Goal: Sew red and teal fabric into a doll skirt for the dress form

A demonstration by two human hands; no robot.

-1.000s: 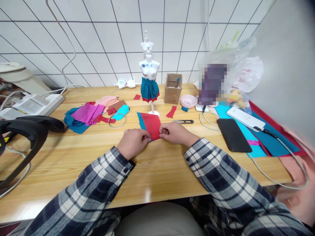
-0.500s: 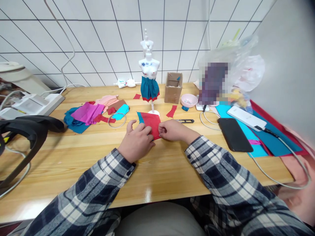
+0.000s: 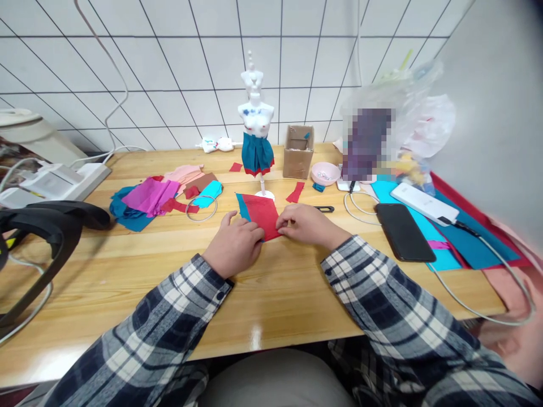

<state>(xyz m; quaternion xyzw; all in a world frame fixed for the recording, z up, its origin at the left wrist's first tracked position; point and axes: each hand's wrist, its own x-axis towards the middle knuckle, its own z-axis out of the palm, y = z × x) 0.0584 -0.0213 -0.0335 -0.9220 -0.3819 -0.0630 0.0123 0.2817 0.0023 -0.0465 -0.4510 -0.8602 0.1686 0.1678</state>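
Observation:
A red fabric piece (image 3: 263,217) lies on the table in front of me, over teal fabric (image 3: 243,207) that shows along its left edge. My left hand (image 3: 235,243) rests at its lower left side, fingers curled down onto the edge and one digit raised. On the right side, my right hand (image 3: 307,225) has its fingertips pinched together at the fabric's edge. Just behind the fabric stands a small white mannequin (image 3: 255,121) wearing a teal skirt (image 3: 258,154) with a red hem. Thread snips (image 3: 324,209) lie partly hidden behind my right hand.
Fabric scraps (image 3: 150,195) and a metal ring (image 3: 201,208) lie left. Behind are a cardboard box (image 3: 298,161), a pink bowl (image 3: 326,174) and a white bottle (image 3: 217,144). At right are a phone (image 3: 405,233), a power bank (image 3: 424,202), cables and fabric sheets. A black strap (image 3: 38,237) stands far left.
My right hand has moved slightly right, and its fingers have loosened a little at the fabric's edge. My left hand has shifted slightly left, uncovering a bit more red fabric.

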